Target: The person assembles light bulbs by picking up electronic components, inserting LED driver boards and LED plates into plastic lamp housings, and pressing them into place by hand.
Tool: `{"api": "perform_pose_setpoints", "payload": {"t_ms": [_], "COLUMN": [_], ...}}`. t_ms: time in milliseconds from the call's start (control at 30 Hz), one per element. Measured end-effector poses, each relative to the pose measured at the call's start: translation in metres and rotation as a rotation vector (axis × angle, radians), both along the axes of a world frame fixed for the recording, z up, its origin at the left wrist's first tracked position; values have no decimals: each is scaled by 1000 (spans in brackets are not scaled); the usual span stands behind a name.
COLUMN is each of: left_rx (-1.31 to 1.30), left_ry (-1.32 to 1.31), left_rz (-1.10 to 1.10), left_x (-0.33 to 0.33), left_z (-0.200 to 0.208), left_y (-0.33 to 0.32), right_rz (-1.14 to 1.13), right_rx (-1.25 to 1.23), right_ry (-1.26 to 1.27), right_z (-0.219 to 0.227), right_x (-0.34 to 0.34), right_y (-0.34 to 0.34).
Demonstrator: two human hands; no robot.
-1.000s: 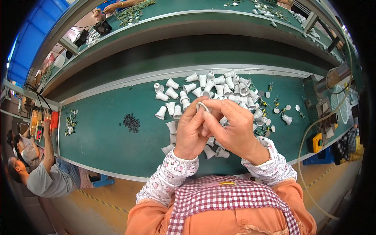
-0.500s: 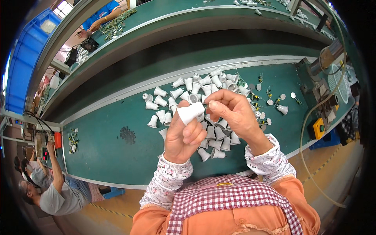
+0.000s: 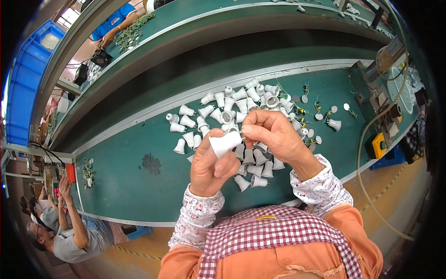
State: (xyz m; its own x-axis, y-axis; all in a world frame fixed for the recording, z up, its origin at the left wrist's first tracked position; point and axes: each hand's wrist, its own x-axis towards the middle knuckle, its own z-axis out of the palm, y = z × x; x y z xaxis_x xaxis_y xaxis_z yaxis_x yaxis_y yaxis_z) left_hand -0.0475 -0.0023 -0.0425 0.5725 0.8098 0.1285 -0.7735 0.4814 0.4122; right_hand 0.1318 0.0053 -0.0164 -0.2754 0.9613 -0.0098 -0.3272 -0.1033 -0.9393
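The white cone-shaped lamp housing [image 3: 225,143] is tilted, gripped in the left hand [image 3: 211,163]; the right hand [image 3: 273,135] pinches its narrow end.

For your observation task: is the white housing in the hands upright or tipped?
Tipped: the white housing lies sideways in the left hand.
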Motion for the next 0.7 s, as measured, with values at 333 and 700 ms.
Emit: {"api": "perform_pose_setpoints", "payload": {"t_ms": [333,700], "left_rx": [275,658], "left_ry": [-246,-588], "left_rz": [-126,-509], "left_x": [0,26], "left_z": [10,71], "left_y": [3,-23], "right_rz": [-118,29], "right_rx": [357,1097], "right_ry": [-60,209], "right_z": [31,63], "right_x": [-14,-52], "right_y": [-36,-81]}}
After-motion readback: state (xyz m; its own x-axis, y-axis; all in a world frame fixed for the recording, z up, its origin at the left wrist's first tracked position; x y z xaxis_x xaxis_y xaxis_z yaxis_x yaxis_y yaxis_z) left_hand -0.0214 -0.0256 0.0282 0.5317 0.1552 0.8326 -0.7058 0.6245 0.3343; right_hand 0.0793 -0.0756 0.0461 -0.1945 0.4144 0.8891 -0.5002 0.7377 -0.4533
